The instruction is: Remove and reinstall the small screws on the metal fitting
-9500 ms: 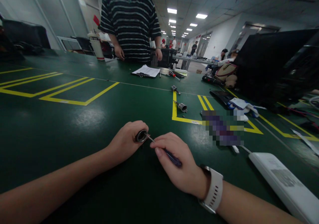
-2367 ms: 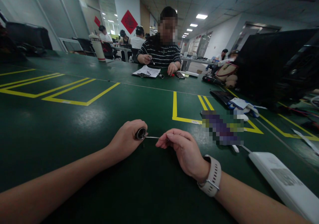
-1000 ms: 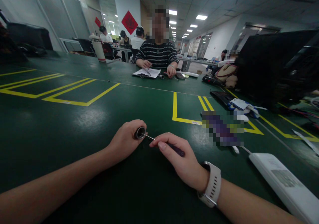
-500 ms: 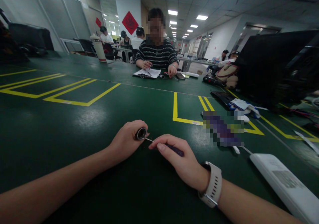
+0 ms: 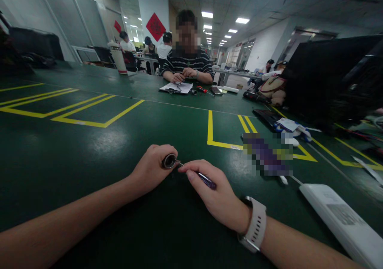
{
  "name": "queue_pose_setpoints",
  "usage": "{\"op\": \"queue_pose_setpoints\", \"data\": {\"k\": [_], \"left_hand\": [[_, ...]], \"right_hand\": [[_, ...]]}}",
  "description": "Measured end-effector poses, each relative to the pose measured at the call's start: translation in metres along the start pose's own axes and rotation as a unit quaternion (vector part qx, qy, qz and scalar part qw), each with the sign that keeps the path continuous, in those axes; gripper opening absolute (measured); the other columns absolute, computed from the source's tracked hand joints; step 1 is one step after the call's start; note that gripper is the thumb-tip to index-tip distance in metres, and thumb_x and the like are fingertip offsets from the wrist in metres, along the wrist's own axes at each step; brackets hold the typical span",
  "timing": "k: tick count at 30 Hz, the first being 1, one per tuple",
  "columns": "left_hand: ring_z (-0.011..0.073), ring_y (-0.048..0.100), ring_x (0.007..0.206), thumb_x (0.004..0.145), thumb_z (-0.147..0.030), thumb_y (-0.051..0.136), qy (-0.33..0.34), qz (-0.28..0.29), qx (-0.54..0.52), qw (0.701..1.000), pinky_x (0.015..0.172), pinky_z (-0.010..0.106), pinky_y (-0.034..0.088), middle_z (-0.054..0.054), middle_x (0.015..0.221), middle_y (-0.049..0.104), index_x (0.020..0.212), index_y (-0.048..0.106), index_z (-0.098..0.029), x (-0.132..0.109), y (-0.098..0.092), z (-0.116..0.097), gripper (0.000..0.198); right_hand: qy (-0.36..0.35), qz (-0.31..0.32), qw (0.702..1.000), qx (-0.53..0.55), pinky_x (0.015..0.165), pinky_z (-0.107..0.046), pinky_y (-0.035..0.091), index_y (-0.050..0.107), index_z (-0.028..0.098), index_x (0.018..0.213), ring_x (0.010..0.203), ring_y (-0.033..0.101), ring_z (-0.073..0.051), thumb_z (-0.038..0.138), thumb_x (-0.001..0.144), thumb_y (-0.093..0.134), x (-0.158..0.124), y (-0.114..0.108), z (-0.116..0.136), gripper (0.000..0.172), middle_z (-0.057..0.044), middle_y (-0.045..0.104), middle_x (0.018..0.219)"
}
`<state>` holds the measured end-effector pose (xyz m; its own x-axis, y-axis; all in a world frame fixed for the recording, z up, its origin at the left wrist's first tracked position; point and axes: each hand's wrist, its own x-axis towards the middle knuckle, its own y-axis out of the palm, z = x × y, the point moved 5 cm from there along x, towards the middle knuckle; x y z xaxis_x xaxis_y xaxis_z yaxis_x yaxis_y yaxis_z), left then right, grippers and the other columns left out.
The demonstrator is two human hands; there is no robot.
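Note:
My left hand is closed around a short dark tube with a shiny metal rim. The tube's open end faces me, and most of its body is hidden in the fist. In my right hand is a screwdriver with a dark purple handle, gripped between thumb and fingers. Its thin metal shaft points left to the tube's mouth. Whether the tip touches the inner wall I cannot tell. Both hands are low over the green tabletop.
Across the table a person in a striped top sits behind a clipboard. A red-handled screwdriver lies beside it. To my right are a phone-like slab, blurred out, and a white power strip. A cup stands far left.
My right hand has shifted slightly left, bringing the screwdriver closer into the tube's mouth, and its handle has turned. The person opposite has drawn their hands together, uncovering the red-handled screwdriver.

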<state>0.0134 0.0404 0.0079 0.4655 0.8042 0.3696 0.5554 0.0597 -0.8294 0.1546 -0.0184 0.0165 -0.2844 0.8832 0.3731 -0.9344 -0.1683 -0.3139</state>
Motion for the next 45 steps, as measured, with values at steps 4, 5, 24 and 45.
{"op": "queue_pose_setpoints", "data": {"k": [4,5,24,45], "left_hand": [[0.0117,0.049,0.055,0.071,-0.017,0.055,0.004,-0.003,-0.020,1.000,0.055,0.024,0.034,-0.004,0.057,0.052,0.062,0.051,-0.017,0.000,-0.001,-0.002,0.010],[0.0115,0.049,0.056,0.070,-0.016,0.055,0.007,0.000,-0.023,1.000,0.055,0.024,0.033,-0.004,0.058,0.052,0.063,0.051,-0.017,0.000,-0.001,-0.002,0.009],[0.0132,0.048,0.062,0.078,-0.017,0.050,0.035,0.012,0.013,0.999,0.060,0.028,0.033,-0.003,0.064,0.051,0.066,0.049,-0.017,-0.003,0.001,-0.004,0.012],[0.0129,0.048,0.062,0.075,-0.011,0.048,0.041,0.008,0.017,0.999,0.061,0.027,0.033,-0.002,0.065,0.052,0.066,0.050,-0.017,-0.003,-0.001,-0.007,0.011]], "right_hand": [[-0.012,0.017,1.000,0.016,0.086,-0.034,0.046,0.065,0.021,0.101,0.094,0.059,-0.016,0.017,0.085,0.051,0.001,0.001,-0.001,0.021,-0.005,0.065,0.098],[-0.014,0.023,0.999,0.021,0.087,-0.034,0.046,0.065,0.021,0.101,0.095,0.058,-0.016,0.017,0.085,0.051,0.001,0.001,-0.001,0.021,-0.005,0.065,0.099],[0.098,-0.004,0.987,0.128,0.074,-0.032,0.043,0.070,0.018,0.083,0.080,0.059,-0.017,0.025,0.085,0.051,0.001,-0.005,-0.015,0.020,-0.005,0.068,0.084],[0.140,0.008,0.957,0.255,0.070,-0.030,0.041,0.069,0.018,0.082,0.079,0.058,-0.016,0.026,0.083,0.052,0.002,-0.002,-0.026,0.020,-0.006,0.069,0.085]]}}
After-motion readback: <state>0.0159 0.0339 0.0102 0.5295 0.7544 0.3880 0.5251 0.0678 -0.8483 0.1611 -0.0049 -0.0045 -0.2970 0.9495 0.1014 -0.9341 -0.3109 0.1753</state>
